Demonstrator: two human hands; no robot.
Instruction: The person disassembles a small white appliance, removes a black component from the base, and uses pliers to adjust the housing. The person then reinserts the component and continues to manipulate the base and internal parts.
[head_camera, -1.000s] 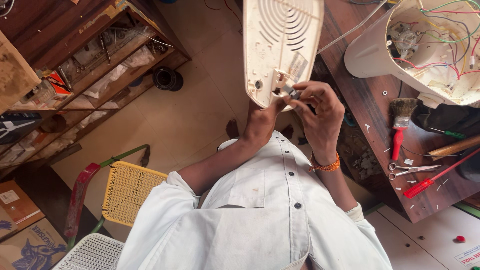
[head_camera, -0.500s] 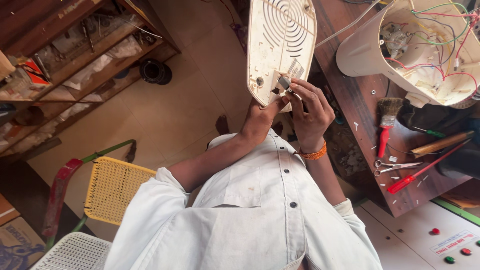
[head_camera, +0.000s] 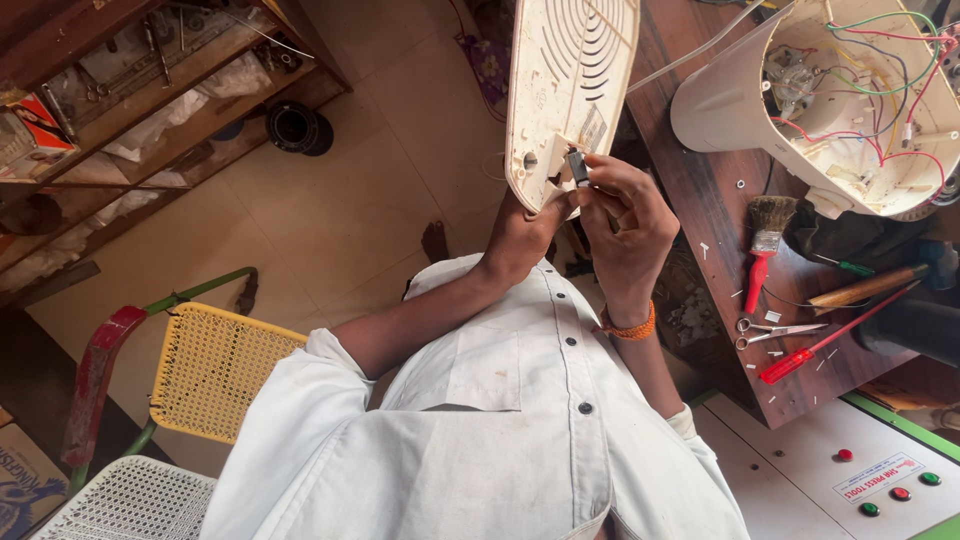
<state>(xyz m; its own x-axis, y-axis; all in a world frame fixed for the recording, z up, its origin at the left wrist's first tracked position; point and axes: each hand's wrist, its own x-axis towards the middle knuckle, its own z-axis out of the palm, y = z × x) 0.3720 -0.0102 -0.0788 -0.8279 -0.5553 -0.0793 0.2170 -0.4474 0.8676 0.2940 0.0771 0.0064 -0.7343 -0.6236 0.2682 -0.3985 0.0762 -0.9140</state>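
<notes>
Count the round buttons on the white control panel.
4 on the white control panel: one red upper left, one red and two green by the label. More may lie off-frame.

In our left hand (head_camera: 520, 240) we see a matt cream plastic cover (head_camera: 570, 90), scuffed. Right of our right hand (head_camera: 625, 225) the worktop (head_camera: 700, 200) is dark worn wood; the brush (head_camera: 765, 245) handle is glossy red plastic, the scissors (head_camera: 775, 332) bare metal.

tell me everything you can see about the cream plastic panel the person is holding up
The cream plastic panel looks like a rounded appliance cover, with curved vent slots in its upper part and a small hole near the lower edge. It is held upright over the floor beside the wooden workbench. The left hand grips its bottom edge; the right hand presses a small dark part against it.
</notes>
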